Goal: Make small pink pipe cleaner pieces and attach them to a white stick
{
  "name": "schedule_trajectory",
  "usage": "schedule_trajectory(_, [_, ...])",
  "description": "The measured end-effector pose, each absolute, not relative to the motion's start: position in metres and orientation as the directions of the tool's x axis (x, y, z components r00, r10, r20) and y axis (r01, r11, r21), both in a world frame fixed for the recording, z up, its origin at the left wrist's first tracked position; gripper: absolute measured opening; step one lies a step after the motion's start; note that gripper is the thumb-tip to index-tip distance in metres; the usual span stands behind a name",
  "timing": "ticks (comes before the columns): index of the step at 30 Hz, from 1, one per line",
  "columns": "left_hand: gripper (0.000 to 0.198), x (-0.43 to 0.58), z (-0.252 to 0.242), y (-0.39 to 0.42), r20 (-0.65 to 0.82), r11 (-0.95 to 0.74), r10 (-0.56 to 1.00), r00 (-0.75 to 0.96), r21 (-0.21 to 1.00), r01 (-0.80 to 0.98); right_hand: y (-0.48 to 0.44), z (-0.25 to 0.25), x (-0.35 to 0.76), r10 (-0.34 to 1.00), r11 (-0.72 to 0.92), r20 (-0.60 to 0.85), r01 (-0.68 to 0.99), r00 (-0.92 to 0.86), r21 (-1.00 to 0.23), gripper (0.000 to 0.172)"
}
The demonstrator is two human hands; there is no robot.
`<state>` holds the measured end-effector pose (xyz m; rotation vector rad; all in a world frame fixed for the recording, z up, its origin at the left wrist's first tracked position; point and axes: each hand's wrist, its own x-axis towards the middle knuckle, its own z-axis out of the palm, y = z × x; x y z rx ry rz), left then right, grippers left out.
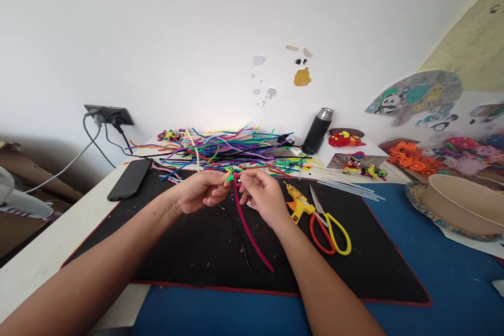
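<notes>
**Two hands pinch a magenta stem over the black mat**

At the far left, a flat black smartphone lies on the pale table, just off the edge of the black rectangular work mat.

Over the mat's back half, the left hand is closed, its fingers pinching a short bright-green pipe cleaner piece together with the top end of a long, fuzzy magenta pipe cleaner. The magenta pipe cleaner hangs from that pinch and trails down and rightward until its free end rests on the mat.

The right hand faces the left one. Its fingertips are also closed on the top of the magenta pipe cleaner, just beside the green piece.

Behind both hands, a loose heap of multicoloured pipe cleaners is spread across the table.

To do the join well, it seems best for the left hand to hold the junction steady while the right hand makes the turns close to the green piece. That way the wraps sit tight and the long tail does not drag.

To the right of the hands, a yellow glue gun and red-and-yellow-handled scissors lie on the mat. Near the wall stands a dark cylindrical flask with a steel cap, and a woven straw hat sits at the far right.
</notes>
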<state>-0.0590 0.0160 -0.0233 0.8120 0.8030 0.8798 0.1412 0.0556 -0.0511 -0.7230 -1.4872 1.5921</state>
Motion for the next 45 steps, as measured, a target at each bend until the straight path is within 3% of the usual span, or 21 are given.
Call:
schedule_trajectory(6, [0.027,-0.05,-0.037,0.017,-0.296,0.489,0.83,0.473,0.794,-0.361,0.055,-0.048,0.143,0.816,0.07,0.167,-0.192,-0.553,-0.979,0.031])
schedule_trajectory(9, [0.029,-0.046,-0.037,0.016,-0.305,0.469,0.84,0.449,0.824,-0.318,0.055,-0.047,0.144,0.813,0.072,0.162,-0.179,-0.56,-0.981,0.03])
schedule_trajectory(11, [0.04,-0.046,-0.03,0.014,-0.303,0.398,0.876,0.376,0.894,-0.206,0.055,-0.047,0.144,0.816,0.074,0.148,-0.152,-0.559,-0.986,0.031])
schedule_trajectory(14, [0.058,-0.051,-0.013,0.01,-0.214,0.192,0.94,0.266,0.976,0.106,0.055,-0.048,0.145,0.824,0.073,0.117,-0.102,-0.554,-0.992,0.03])
schedule_trajectory(16, [0.054,-0.055,-0.001,0.007,-0.131,0.043,0.953,0.274,0.951,0.305,0.055,-0.048,0.145,0.828,0.074,0.103,-0.074,-0.551,-0.994,0.03])
schedule_trajectory(18, [0.047,-0.058,0.006,0.004,-0.092,-0.03,0.953,0.289,0.92,0.391,0.055,-0.049,0.145,0.826,0.076,0.099,-0.065,-0.555,-0.995,0.031])
schedule_trajectory(24, [0.03,-0.051,0.005,-0.002,-0.034,-0.091,0.97,0.24,0.867,0.489,0.054,-0.049,0.144,0.822,0.051,0.083,-0.072,-0.563,-0.996,0.033])
schedule_trajectory(34, [0.017,-0.039,0.003,-0.005,0.295,-0.208,0.955,0.014,0.638,0.741,0.048,-0.048,0.139,0.794,-0.074,0.039,-0.16,-0.607,-0.984,0.045])
schedule_trajectory(38, [0.017,-0.037,0.002,-0.005,0.283,-0.216,0.959,0.034,0.645,0.733,0.048,-0.053,0.136,0.769,-0.078,0.035,-0.147,-0.638,-0.986,0.042])
schedule_trajectory(45, [0.035,-0.048,0.0,0.004,0.08,-0.124,0.99,0.114,0.874,0.47,0.05,-0.054,0.137,0.782,-0.069,0.037,-0.144,-0.623,-0.987,0.039])
